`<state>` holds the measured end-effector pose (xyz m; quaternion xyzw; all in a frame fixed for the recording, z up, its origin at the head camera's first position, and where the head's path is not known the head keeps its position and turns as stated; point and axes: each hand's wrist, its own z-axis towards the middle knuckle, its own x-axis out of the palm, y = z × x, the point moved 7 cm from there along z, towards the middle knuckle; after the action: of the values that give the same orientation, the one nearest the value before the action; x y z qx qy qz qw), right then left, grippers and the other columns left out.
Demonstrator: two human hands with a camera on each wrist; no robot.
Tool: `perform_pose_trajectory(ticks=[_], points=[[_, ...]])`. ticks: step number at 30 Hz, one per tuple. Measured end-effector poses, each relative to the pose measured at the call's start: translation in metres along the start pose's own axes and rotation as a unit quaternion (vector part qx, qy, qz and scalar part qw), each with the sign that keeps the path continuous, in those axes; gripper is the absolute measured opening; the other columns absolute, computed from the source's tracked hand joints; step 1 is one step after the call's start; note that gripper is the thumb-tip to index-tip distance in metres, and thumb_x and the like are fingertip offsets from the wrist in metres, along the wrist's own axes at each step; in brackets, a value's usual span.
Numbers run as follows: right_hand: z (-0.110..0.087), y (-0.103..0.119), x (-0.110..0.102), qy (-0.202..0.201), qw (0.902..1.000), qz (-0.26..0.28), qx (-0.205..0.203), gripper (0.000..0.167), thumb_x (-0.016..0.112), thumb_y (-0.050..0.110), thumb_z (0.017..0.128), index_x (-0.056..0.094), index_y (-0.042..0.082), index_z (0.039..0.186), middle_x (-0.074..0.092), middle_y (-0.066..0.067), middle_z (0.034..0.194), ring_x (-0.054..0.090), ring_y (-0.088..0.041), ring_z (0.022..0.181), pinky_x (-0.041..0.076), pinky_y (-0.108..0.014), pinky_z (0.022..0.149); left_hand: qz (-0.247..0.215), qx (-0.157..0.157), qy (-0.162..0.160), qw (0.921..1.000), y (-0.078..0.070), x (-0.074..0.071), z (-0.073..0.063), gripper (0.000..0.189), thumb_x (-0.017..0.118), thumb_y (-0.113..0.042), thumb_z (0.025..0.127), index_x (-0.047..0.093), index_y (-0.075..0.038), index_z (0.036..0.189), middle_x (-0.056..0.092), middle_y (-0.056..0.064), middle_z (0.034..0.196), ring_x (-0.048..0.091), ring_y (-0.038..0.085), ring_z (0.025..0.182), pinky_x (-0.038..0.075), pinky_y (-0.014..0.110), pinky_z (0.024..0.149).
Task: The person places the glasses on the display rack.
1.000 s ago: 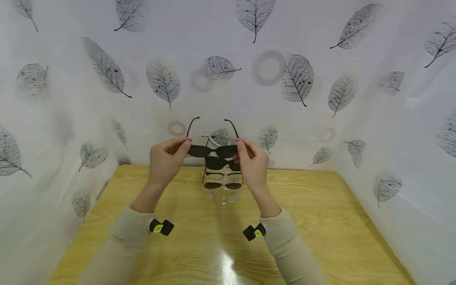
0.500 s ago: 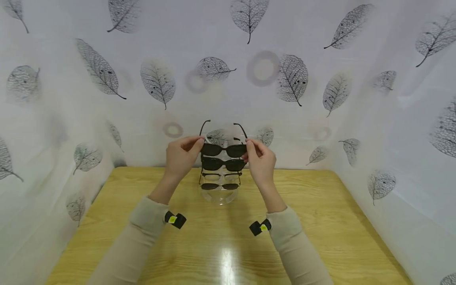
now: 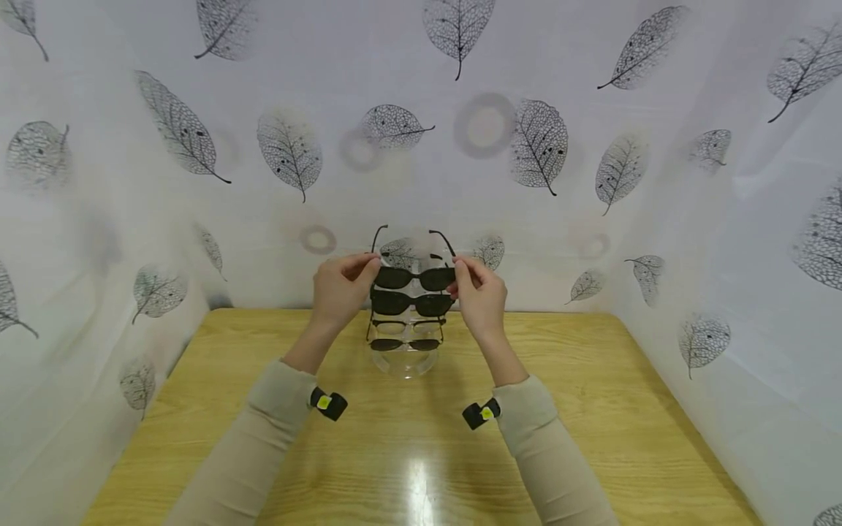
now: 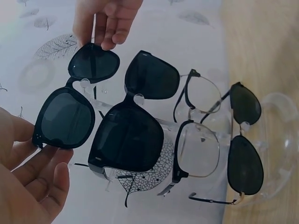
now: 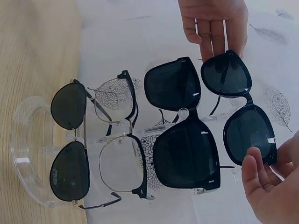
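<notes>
Black sunglasses [image 3: 437, 278] are held at the top of a clear eyewear display stand [image 5: 23, 161], arms pointing to the wall. My left hand [image 3: 340, 291] pinches their left end near the hinge. With thumb and fingers, my right hand [image 3: 482, 294] grips the right end. In the left wrist view their bridge [image 4: 72, 83] lies beside a clear nose peg [image 4: 85, 83]; contact is unclear. Below them on the stand sit larger black sunglasses [image 3: 389, 303], clear-lens half-rim glasses [image 3: 392, 327] and dark aviator sunglasses [image 3: 387, 344].
The stand's round clear base rests on a yellow wood-grain table [image 3: 559, 409], near its back edge. A white leaf-print curtain [image 3: 408, 66] hangs behind and along both sides. Each sleeve cuff carries a small black wrist camera [image 3: 338, 406].
Both hands have brought the top sunglasses to the right, from off-centre left to in line above the other pairs. In the last half second they have barely moved. The grip is unchanged.
</notes>
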<state>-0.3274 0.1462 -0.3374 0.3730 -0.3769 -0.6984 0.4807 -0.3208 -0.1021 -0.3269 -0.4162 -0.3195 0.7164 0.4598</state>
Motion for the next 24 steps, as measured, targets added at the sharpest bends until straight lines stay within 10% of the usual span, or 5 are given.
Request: perform_pose_trajectory(ticks=[6,24], points=[[0.001,-0.006,0.000,-0.001,1.0000,0.001,-0.004,0.024,0.063,0.019,0.108,0.078,0.005,0.120,0.073,-0.027,0.083,0.070,-0.025,0.065,0.057,-0.025,0.059,0.009,0.004,0.005,0.9999,0.004,0.002,0.001,0.027,0.069,-0.021,0.104,0.078,-0.005,0.124,0.079,0.015,0.119,0.076,0.031,0.104,0.060,0.048,0.093],[0.001,-0.012,-0.001,0.011,0.9999,-0.011,0.005,0.027,0.061,0.022,0.109,0.076,0.005,0.125,0.074,-0.026,0.091,0.072,-0.031,0.074,0.057,-0.019,0.062,0.007,0.006,0.008,0.9999,0.007,0.003,-0.001,0.029,0.068,-0.021,0.104,0.077,-0.006,0.127,0.080,0.017,0.114,0.077,0.033,0.102,0.060,0.050,0.088]])
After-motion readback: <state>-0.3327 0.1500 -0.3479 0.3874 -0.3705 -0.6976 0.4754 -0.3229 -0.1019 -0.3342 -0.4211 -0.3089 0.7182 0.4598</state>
